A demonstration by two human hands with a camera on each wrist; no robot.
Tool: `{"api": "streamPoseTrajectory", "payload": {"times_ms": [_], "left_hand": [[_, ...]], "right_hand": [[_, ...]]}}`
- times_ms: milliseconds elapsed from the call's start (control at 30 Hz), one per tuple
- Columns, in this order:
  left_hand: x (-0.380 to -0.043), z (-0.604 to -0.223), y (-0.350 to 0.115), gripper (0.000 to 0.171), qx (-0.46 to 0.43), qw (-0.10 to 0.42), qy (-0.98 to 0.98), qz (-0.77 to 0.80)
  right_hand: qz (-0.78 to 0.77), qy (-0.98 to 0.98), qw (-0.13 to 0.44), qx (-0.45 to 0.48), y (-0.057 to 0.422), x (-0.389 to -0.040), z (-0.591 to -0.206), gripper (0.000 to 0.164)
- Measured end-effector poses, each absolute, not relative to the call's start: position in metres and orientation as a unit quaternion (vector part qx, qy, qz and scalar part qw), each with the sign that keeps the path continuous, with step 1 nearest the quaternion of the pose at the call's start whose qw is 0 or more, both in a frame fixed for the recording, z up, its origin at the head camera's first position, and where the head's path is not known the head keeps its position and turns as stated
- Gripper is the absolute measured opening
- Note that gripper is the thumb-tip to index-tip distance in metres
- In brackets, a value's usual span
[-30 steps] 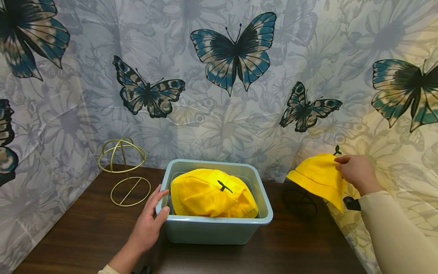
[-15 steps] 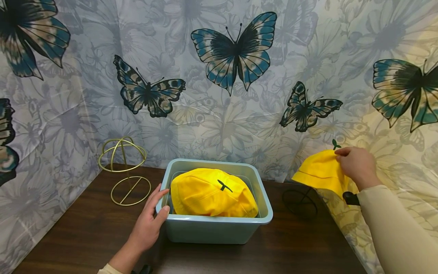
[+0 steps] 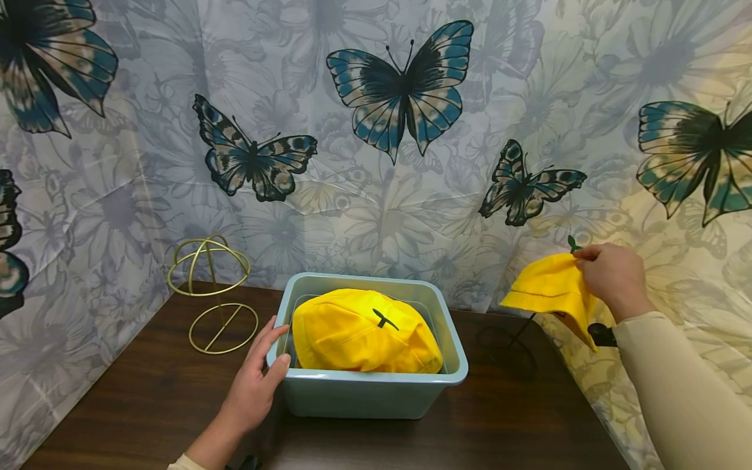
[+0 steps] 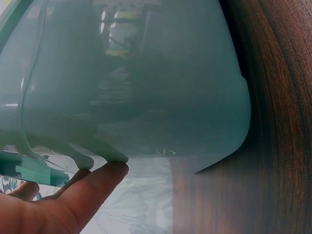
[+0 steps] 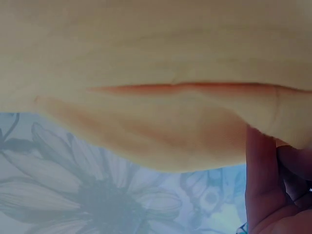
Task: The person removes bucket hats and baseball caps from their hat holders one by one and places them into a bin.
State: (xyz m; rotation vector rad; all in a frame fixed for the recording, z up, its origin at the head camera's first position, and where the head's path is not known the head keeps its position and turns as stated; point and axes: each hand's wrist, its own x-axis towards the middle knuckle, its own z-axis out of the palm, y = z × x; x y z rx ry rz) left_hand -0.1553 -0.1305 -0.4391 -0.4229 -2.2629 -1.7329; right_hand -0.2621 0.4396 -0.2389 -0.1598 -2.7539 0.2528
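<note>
In the head view a yellow bucket hat (image 3: 549, 287) with a green sprout (image 3: 572, 243) on its crown hangs in the air at the right. My right hand (image 3: 615, 277) pinches it near the top; the right wrist view shows its pale cloth close up. A dark wire stand (image 3: 519, 331), partly hidden, is below the hat. My left hand (image 3: 252, 382) rests with fairly straight fingers against the left side of a blue-green bin (image 3: 358, 395). Its fingertips (image 4: 117, 168) touch the outer wall in the left wrist view. Yellow cloth (image 3: 358, 329) with a dark sprout fills the bin.
A gold wire hat stand (image 3: 217, 294) stands at the back left of the dark wooden table (image 3: 147, 405). Behind the table hangs a butterfly-patterned cloth (image 3: 376, 222). At the right, the table's edge runs below my right forearm.
My right hand has raised the hat slightly, and its brim has swung and tilted. The dark stand's base looks shifted or tipped under it. My left hand and the bin stay put.
</note>
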Motion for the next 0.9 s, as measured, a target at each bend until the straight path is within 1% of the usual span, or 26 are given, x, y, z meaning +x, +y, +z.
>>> {"api": "streamPoseTrajectory", "payload": {"times_ms": [133, 367, 500, 600, 733, 900], "left_hand": [[-0.156, -0.440, -0.131, 0.042, -0.145, 0.126, -0.779, -0.597], [-0.156, -0.441, -0.132, 0.044, -0.141, 0.122, -0.781, -0.597], [-0.155, -0.440, -0.132, 0.045, -0.140, 0.123, -0.782, -0.595], [-0.155, -0.439, -0.132, 0.045, -0.139, 0.123, -0.783, -0.593], [-0.155, -0.440, -0.132, 0.045, -0.139, 0.124, -0.784, -0.592], [-0.155, -0.440, -0.131, 0.044, -0.141, 0.126, -0.784, -0.592]], "right_hand": [[0.093, -0.978, 0.177, -0.056, 0.435, -0.260, -0.236, 0.027], [0.102, -0.990, 0.093, -0.009, 0.424, -0.254, -0.238, 0.030], [0.110, -0.991, 0.078, 0.018, 0.421, -0.254, -0.245, 0.028], [0.135, -0.989, 0.063, 0.021, 0.423, -0.253, -0.249, 0.028], [0.200, -0.979, 0.029, 0.012, 0.429, -0.252, -0.248, 0.035], [0.247, -0.969, -0.006, -0.013, 0.432, -0.260, -0.235, 0.054]]}}
